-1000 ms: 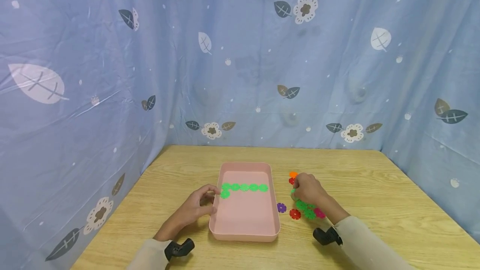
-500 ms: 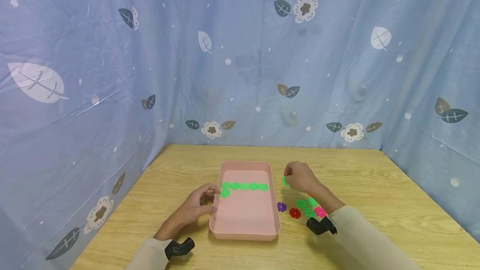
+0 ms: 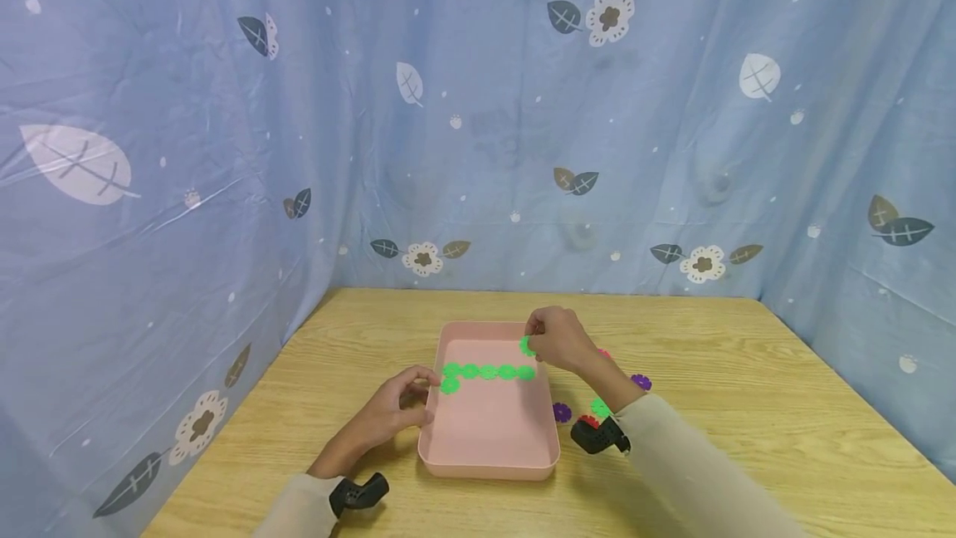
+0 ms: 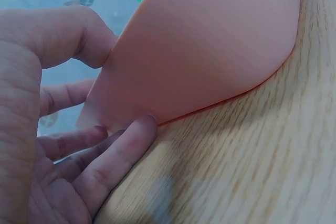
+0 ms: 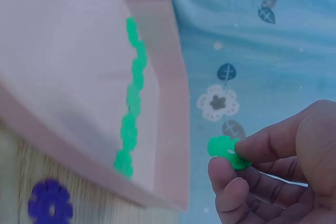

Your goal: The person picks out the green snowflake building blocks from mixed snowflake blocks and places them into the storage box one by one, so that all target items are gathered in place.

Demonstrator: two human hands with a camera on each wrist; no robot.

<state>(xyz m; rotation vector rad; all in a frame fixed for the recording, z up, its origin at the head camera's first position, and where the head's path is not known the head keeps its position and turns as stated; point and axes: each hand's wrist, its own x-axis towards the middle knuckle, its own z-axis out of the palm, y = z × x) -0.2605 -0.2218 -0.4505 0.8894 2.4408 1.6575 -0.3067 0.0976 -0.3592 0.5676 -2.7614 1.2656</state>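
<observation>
A pink plastic tray (image 3: 489, 434) lies on the table. Inside, several green snowflake discs (image 3: 489, 373) form a row across it, with one more green disc (image 3: 450, 386) just below the row's left end. My left hand (image 3: 396, 407) grips the tray's left wall, fingers at the rim and a fingertip pressed against the outer side (image 4: 142, 129). Over the tray's far right corner, my right hand (image 3: 560, 339) pinches a single green snowflake disc (image 5: 228, 151) between thumb and fingers, raised above the rim.
To the tray's right lie loose discs: a purple one (image 3: 562, 412) close beside it, a green one (image 3: 601, 408), a red one (image 3: 590, 421) and another purple one (image 3: 641, 382), partly covered by my right arm. A blue patterned curtain (image 3: 478, 148) hangs behind the wooden table (image 3: 358, 339).
My right hand has taken a green disc from the loose pile and carried it up and left to the tray's far right corner. My left hand has stayed at the tray.
</observation>
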